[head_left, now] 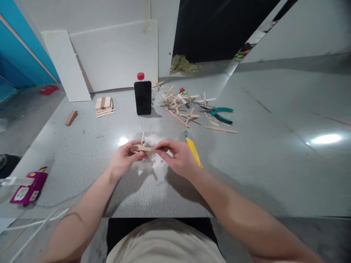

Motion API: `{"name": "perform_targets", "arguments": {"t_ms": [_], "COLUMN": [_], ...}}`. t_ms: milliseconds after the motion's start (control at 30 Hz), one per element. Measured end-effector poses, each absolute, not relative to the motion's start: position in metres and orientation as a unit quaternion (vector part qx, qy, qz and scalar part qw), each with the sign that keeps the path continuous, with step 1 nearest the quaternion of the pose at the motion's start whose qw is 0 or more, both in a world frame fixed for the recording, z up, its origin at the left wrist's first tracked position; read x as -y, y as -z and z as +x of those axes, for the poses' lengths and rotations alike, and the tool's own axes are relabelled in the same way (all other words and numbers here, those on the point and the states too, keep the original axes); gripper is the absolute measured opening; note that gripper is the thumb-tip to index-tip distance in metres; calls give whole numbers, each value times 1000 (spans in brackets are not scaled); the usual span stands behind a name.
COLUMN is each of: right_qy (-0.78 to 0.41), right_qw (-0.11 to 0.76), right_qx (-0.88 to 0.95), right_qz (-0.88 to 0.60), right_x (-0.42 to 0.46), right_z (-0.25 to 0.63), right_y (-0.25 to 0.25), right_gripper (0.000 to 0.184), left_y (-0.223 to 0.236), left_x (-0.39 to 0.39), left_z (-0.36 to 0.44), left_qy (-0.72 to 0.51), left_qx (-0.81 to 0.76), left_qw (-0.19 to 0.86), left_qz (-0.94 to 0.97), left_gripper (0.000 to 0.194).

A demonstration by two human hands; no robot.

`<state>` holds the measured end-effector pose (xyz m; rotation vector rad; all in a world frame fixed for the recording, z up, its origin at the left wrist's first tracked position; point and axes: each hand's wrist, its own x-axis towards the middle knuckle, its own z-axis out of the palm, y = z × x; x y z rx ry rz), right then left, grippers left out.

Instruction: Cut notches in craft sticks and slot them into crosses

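Between my hands, above the near middle of the table, is a small piece made of joined wooden craft sticks [146, 148]. One thin stick points upward from it. My left hand [126, 155] pinches its left end between thumb and fingers. At the right end, the thumb and fingertips of my right hand [177, 155] close on the same craft stick piece. Pale powder lies on the table below. Just beyond my right hand is a yellow utility knife [193, 149], partly hidden by that hand.
Behind stand a black phone [143, 98] and a red-capped bottle [140, 76]. A craft stick stack [104, 104] lies left, with a wooden block [71, 118]. Right of the phone are assembled stick crosses [191, 116], a red-and-white pencil-like stick [177, 117] and green-handled pliers [221, 114]. A purple box [29, 187] sits far left.
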<state>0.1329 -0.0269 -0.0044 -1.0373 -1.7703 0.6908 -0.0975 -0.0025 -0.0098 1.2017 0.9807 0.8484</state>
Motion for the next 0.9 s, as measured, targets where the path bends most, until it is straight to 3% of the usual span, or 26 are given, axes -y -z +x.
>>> {"name": "perform_targets", "arguments": {"t_ms": [600,900], "right_qy": [-307,-320], "right_qw": [496,507], "right_qx": [715,701], "right_qz": [-384,-385], "right_x": [34,33], "right_z": [124,122], "right_y": [0,4], "right_gripper": [7,7], "left_y": [5,3], "left_x": [9,12], "left_z": [-88,-85], "left_qy": [-355,-385], "left_qx": [-431,-413], "left_qw": [640,628], "left_qz": [528,536], "left_gripper": [52,40]}}
